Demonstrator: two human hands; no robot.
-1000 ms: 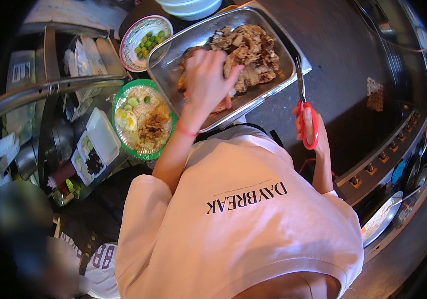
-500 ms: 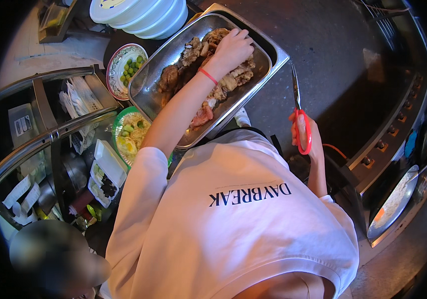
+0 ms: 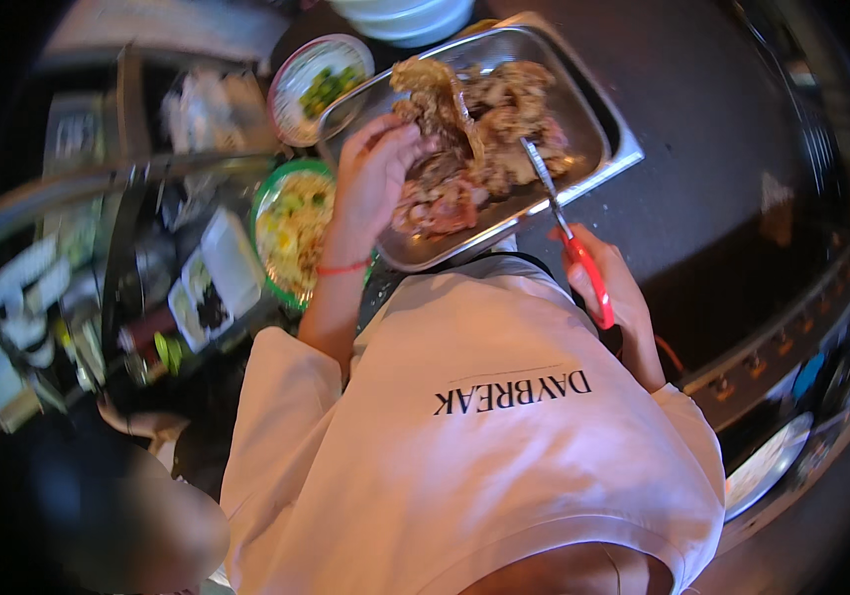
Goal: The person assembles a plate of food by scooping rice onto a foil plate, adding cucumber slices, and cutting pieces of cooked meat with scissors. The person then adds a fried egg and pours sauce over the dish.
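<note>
My left hand (image 3: 370, 178), with a red band at the wrist, is at the left side of a perforated metal tray (image 3: 400, 253). Its fingers curl against a large browned piece of fried meat (image 3: 437, 104), which stands up on edge. Red-handled scissors (image 3: 593, 280) are gripped in my right hand (image 3: 615, 270). Their blades point up and left over the tray's right part, close to more fried meat (image 3: 519, 99), and look nearly together. A pinkish cut piece of meat (image 3: 445, 206) lies at the tray's near side.
Left of the tray are a plate of green fruits (image 3: 331, 89) and a green-rimmed plate of food (image 3: 291, 228). White stacked containers (image 3: 410, 15) stand behind. An open white foam box (image 3: 231, 263) sits by a metal rack. Another person (image 3: 127, 516) is at lower left.
My left hand has drawn back toward the tray's left side, and a big meat piece now stands up by it. The scissors have tilted left, their blades now over the tray.
</note>
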